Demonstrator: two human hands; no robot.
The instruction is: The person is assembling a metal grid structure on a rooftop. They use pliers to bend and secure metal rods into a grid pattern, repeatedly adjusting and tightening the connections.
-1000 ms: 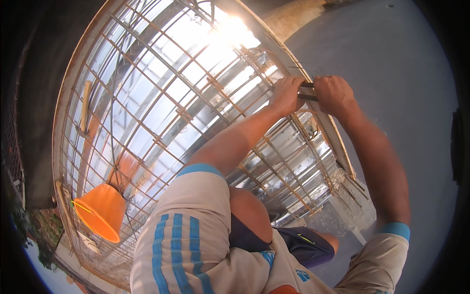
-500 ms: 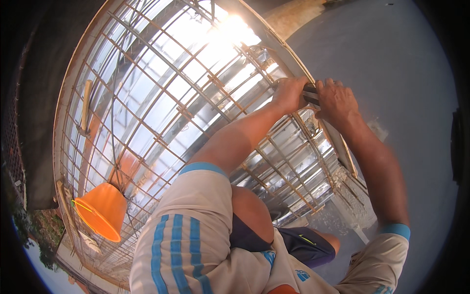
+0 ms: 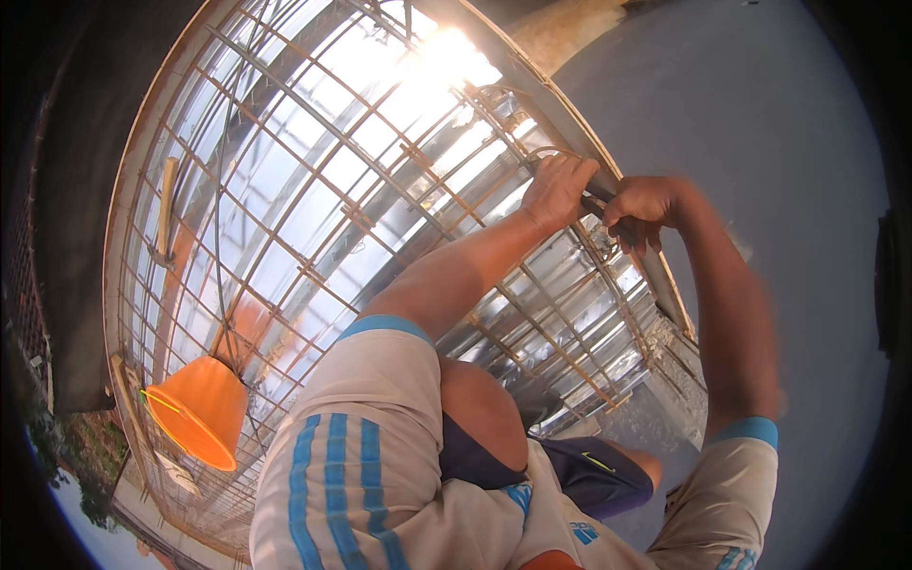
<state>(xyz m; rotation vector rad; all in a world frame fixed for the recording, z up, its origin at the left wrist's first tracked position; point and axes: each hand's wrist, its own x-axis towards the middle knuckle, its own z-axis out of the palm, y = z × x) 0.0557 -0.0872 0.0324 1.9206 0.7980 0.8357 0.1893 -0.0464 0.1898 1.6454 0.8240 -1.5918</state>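
Note:
At the right edge of a mesh of steel bars (image 3: 380,171), my two hands are close together. My left hand (image 3: 560,190) is closed, its fingers curled by the mesh's edge, with a thin wire (image 3: 556,149) arching just above it. Between the hands shows a dark two-handled tool (image 3: 595,203), pincer-like, its bars running into my left fist. My right hand (image 3: 648,204) is closed round the tool's other end, its wrist bent and fingers pointing down. The tool's working end is hidden.
An orange bucket (image 3: 198,410) lies tipped on the mesh at lower left. A wooden stick (image 3: 167,209) stands near the left side. Formwork boards (image 3: 570,104) border the mesh on the right, beside a grey surface (image 3: 760,142). Bright sun glare reflects off shiny sheeting below the bars.
My right hand has turned over at the wrist, its fingers swinging from pointing up to pointing down, and its forearm has shifted slightly left. The left hand has barely moved.

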